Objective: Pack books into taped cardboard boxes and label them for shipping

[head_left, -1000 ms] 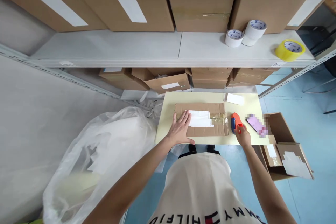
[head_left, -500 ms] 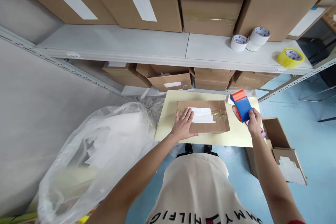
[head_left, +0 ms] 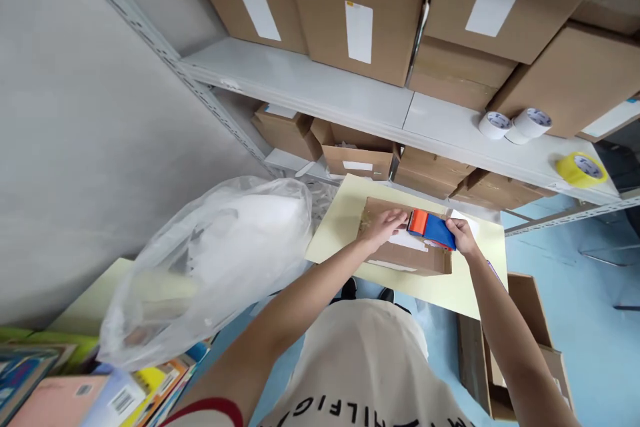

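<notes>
A flat brown cardboard box (head_left: 400,257) with a white label lies on a small pale yellow table (head_left: 340,227). My left hand (head_left: 383,225) rests on the box's left part, fingers curled at the nose of an orange and blue tape dispenser (head_left: 431,229). My right hand (head_left: 463,238) grips the dispenser's blue rear end and holds it over the top of the box.
A big clear plastic bag (head_left: 210,260) of white scraps bulges at the left. Behind the table a white shelf (head_left: 350,90) carries large cartons, two white tape rolls (head_left: 515,125) and a yellow roll (head_left: 581,169). An open carton (head_left: 525,347) stands at the right. Books (head_left: 75,393) lie bottom left.
My right hand picked the dispenser up from the table's right side and carried it left onto the box. My left hand slid up to meet its nose. The view swung left.
</notes>
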Available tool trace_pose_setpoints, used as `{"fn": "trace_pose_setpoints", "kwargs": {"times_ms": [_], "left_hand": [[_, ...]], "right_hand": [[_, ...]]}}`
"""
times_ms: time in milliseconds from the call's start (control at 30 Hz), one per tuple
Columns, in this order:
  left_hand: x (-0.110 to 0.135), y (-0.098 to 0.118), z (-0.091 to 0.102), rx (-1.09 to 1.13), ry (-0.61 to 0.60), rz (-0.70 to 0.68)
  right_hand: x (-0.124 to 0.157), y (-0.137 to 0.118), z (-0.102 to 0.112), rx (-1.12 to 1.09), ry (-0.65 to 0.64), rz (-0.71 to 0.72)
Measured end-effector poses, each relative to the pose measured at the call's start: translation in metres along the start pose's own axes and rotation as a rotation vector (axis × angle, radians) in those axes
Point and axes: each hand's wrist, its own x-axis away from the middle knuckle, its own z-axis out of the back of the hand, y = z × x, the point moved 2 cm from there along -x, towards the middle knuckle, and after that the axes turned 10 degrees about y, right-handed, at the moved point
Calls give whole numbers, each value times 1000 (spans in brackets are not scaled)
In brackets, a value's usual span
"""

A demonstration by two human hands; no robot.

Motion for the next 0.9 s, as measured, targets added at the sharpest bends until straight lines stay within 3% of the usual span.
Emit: {"fn": "trace_pose_setpoints", "kwargs": {"times_ms": [100, 233, 333, 433, 500, 567, 667, 733, 800, 900], "left_hand": [[-2, 2, -8, 338, -99, 231], [-1, 6, -11, 475, -170, 354], [0, 14, -10, 430, -157, 301], [-3, 26, -2, 342, -79, 108], [-7, 32, 14, 277, -22, 0], [-13, 32, 41, 207, 58, -25], [-24, 18, 97, 89, 242, 44], [-30, 1, 129, 34, 301, 112], [-35, -17, 145, 0, 315, 158], [-40, -44, 140, -50, 321, 208]], "right_hand": [[4, -8, 1, -6, 2, 43], [7, -20, 4, 2, 17, 118], [7, -33, 4, 33, 9, 151], [4, -50, 1, 102, -1, 148], [3, -59, 4, 161, -5, 130], [3, -62, 12, 224, 1, 99], [6, -52, 32, 351, 29, 32], [8, -40, 41, 437, 34, 8], [9, -29, 42, 510, 21, 16], [8, -22, 33, 606, 12, 45]]}}
